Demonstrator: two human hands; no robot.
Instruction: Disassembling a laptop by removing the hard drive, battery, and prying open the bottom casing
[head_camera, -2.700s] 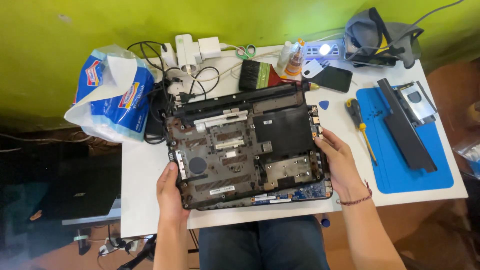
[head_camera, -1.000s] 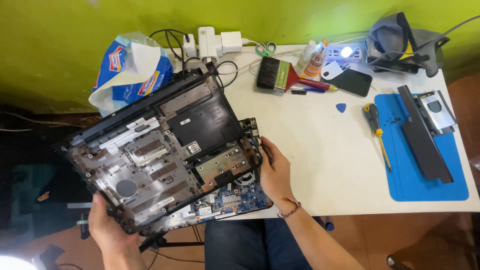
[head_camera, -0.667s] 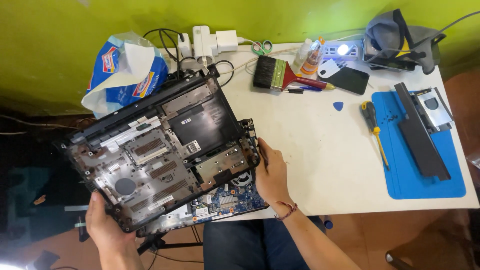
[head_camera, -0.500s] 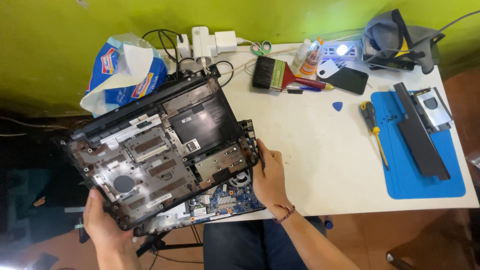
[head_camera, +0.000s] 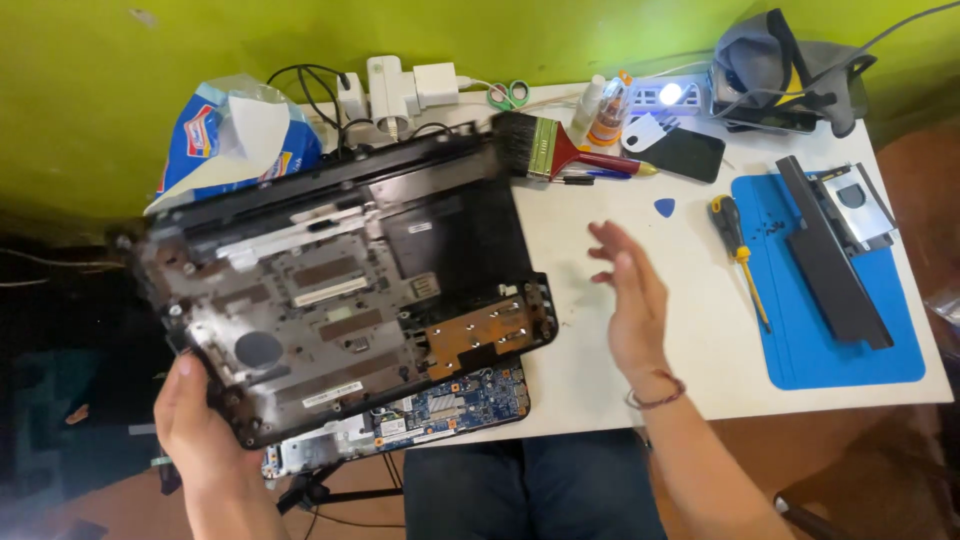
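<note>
Your left hand (head_camera: 200, 425) is clamped on the near-left corner of the black laptop bottom cover (head_camera: 340, 300), holding it tilted up and off to the left of the white table (head_camera: 600, 330). Your right hand (head_camera: 630, 300) hangs free above the table just right of the cover, fingers spread and holding nothing.

By the look of it, you are in the middle of separating that cover from the chassis: the blue motherboard (head_camera: 460, 400) shows beneath its near edge, with the cover lying partly over it. I judge the next move calls for the free hand to steady the board side while you check that no cable or clip joins the 2 parts; from this angle I cannot tell whether any does.

Further right, the blue work mat (head_camera: 800, 350) carries 1 long black battery (head_camera: 835, 260), 1 silver drive caddy (head_camera: 860, 205) and what seem to be a few tiny screws, with 1 yellow-handled screwdriver (head_camera: 738, 255) across its left edge. At the back left, the blue and white plastic bag (head_camera: 240, 140) stands open; its contents are hidden.
</note>
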